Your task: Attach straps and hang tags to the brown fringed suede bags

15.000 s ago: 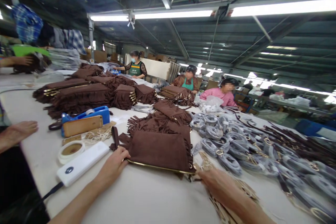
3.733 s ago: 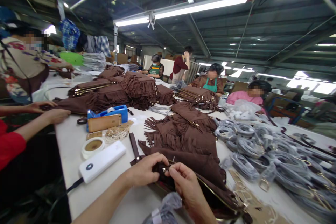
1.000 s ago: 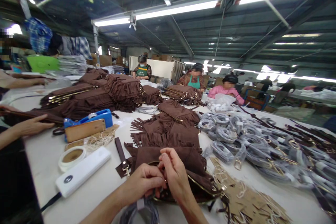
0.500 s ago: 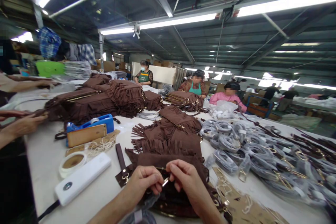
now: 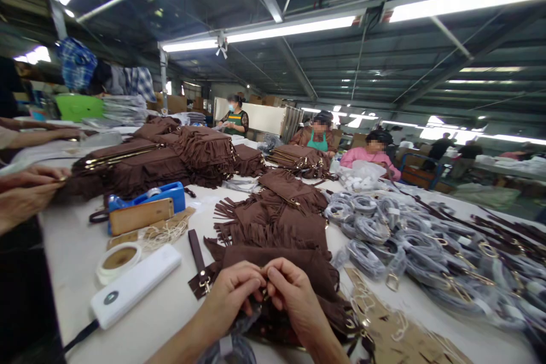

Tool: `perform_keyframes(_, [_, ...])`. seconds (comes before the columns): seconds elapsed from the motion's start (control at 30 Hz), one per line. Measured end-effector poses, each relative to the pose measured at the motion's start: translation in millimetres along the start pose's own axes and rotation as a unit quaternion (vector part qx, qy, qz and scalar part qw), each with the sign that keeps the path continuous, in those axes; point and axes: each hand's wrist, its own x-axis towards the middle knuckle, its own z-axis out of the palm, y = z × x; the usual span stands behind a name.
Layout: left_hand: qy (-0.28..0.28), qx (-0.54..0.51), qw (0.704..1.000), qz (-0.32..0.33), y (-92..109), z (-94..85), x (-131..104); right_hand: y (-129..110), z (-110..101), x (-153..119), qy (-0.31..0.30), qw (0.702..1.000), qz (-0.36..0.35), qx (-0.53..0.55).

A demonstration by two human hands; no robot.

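Note:
My left hand [image 5: 234, 293] and my right hand [image 5: 290, 296] meet at the front of the table, thumbs and fingertips pinched close together. Between them is a small gold metal fitting [image 5: 265, 294], mostly hidden by the fingers. Beneath and behind lies a dark brown fringed bag [image 5: 277, 259]. A plastic-wrapped coiled strap [image 5: 230, 351] sits under my left wrist, its wrapping reaching up towards the fingers. Left of my hands is a brown wrist strap [image 5: 197, 253] with a gold clasp. More gold clasps [image 5: 356, 324] show beside my right forearm.
Stacked brown bags [image 5: 128, 165] stand at the back left. Wrapped straps [image 5: 409, 250] heap on the right, near brown card tags [image 5: 396, 318]. A white power bank [image 5: 136, 284], tape roll [image 5: 119, 261], phone [image 5: 140, 216] and blue tape dispenser [image 5: 170, 196] lie left. A co-worker's hands [image 5: 29, 190] work at far left.
My fingertips have drawn closer together, and the gold fitting is more covered than before. The nearest co-worker's hands at far left have lifted slightly and moved left.

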Motion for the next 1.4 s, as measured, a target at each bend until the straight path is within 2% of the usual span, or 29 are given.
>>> perform_keyframes(0.1, [0.035,0.079,0.995,0.042,2,-4.9,-2,3,-1,1,0.009,0.999,0.003,0.038])
perform_keyframes(0.23, [0.012,0.109,0.992,0.057,0,-10.9,-2,7,2,3,0.021,1.000,0.013,0.010])
perform_keyframes(0.47, [0.001,0.085,0.996,0.026,-10,-10.5,-2,13,9,2,0.019,0.999,0.010,-0.031])
perform_keyframes(0.7, [-0.013,0.109,0.994,0.031,-6,-10.6,-4,18,9,0,-0.012,0.994,-0.043,-0.095])
perform_keyframes(0.97, [-0.009,0.130,0.991,0.024,-4,-10.3,-5,24,7,-2,-0.024,0.988,-0.067,-0.139])
perform_keyframes(1.07, [-0.006,0.144,0.989,0.031,-3,-10.1,-6,22,7,-3,-0.023,0.963,-0.129,-0.234])
perform_keyframes(1.17, [-0.003,0.180,0.983,0.036,-1,-8.4,-7,19,6,-4,-0.028,0.905,-0.225,-0.360])
perform_keyframes(1.23, [-0.003,0.203,0.978,0.036,0,-6.6,-8,19,5,-3,-0.037,0.877,-0.256,-0.405])
perform_keyframes(1.3, [0.001,0.204,0.978,0.034,-1,-5.0,-7,20,3,-3,-0.042,0.871,-0.258,-0.417])
perform_keyframes(1.4, [0.006,0.171,0.985,0.027,-6,-3.6,-5,20,1,-2,-0.038,0.881,-0.248,-0.401])
